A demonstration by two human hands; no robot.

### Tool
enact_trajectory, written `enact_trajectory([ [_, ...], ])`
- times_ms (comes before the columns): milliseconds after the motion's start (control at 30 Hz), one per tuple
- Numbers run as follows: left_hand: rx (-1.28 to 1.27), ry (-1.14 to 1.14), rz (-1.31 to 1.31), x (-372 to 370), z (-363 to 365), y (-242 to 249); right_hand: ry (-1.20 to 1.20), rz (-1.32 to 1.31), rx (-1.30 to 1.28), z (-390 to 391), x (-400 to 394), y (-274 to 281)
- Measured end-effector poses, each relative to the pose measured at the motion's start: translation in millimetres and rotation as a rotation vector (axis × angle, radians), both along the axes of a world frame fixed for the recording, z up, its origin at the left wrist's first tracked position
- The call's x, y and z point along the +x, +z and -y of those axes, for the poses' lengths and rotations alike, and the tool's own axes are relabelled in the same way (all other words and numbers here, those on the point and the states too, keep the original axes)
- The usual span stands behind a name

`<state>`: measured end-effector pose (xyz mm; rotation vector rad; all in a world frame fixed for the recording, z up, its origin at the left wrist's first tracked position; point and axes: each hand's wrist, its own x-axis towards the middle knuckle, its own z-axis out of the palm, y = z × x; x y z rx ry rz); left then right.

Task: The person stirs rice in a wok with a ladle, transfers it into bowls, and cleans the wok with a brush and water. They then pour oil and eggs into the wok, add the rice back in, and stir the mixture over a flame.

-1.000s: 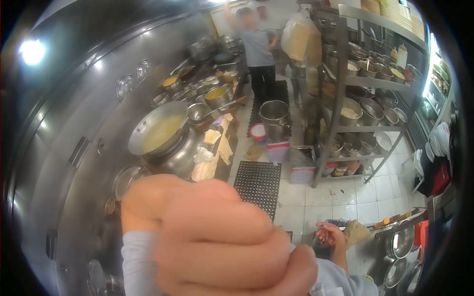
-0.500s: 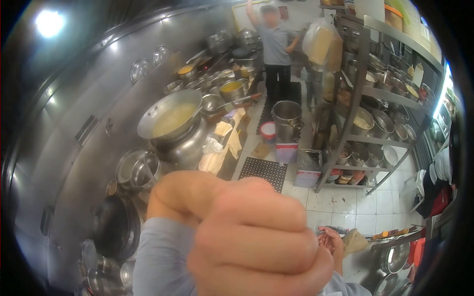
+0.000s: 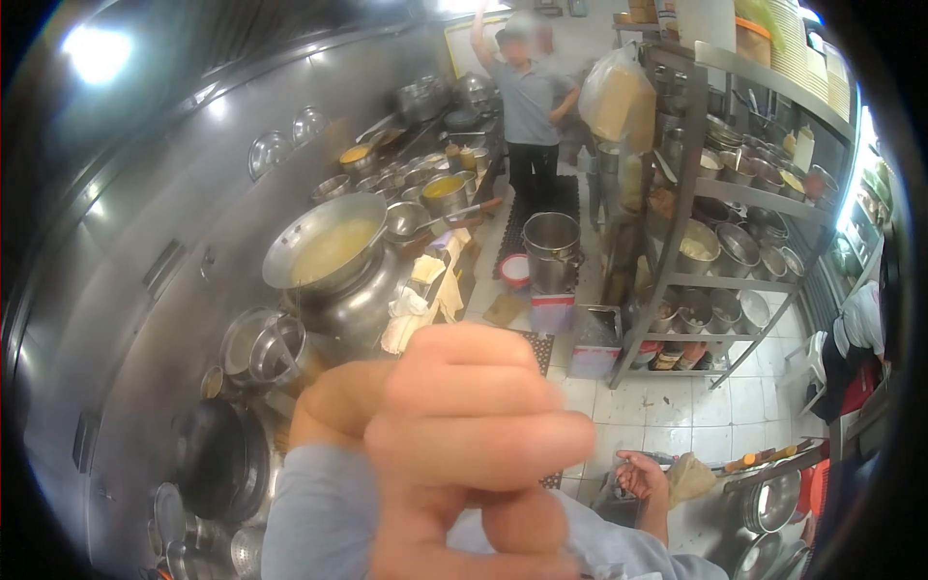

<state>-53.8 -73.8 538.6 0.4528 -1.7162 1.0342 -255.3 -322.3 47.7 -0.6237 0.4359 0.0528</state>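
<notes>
My left hand [image 3: 474, 435] is raised close to the camera, its fingers curled into a fist, with a grey sleeve [image 3: 314, 503] behind it. Nothing shows in that fist, though it is blurred and its inside is partly hidden. Lower right, my right hand [image 3: 640, 477] hangs with loosely bent, parted fingers and no visible object in them. Beside it are a brown paper-like piece [image 3: 691, 478] and a rail with orange-handled tools [image 3: 764, 458]. Beyond my left fist sit folded cloths [image 3: 408, 304] on the counter edge.
A large wok [image 3: 333, 242] with yellowish liquid stands on the left range, near several pots. A tall steel pot [image 3: 551, 253] is on a crate in the aisle. A metal shelf rack [image 3: 667, 242] lines the right. At the back stands a co-worker [image 3: 530, 106] with one arm raised.
My left fist has shifted slightly left, and its thumb side now shows more. My right hand and forearm are more visible. The view has tilted a little; the co-worker has turned toward the camera.
</notes>
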Motion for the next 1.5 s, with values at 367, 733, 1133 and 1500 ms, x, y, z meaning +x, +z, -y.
enact_trajectory([
  [367,-0.003,-0.196,-0.144,-30.2,6.2,-19.7,-0.029,0.001,-0.055,-5.6,-3.6,3.3],
  [733,0.294,-0.188,-0.404,-24.9,-13.8,-73.6,0.043,-0.028,-0.030,0.0,3.6,3.1],
  [1133,0.175,-0.235,-0.394,-25.8,-16.7,-56.8,0.028,-0.017,-0.039,5.9,-0.1,-3.1],
  [1500,0.361,-0.376,-0.352,-29.6,-26.3,-33.5,0.002,-0.056,-0.008,4.0,0.6,-8.3],
])
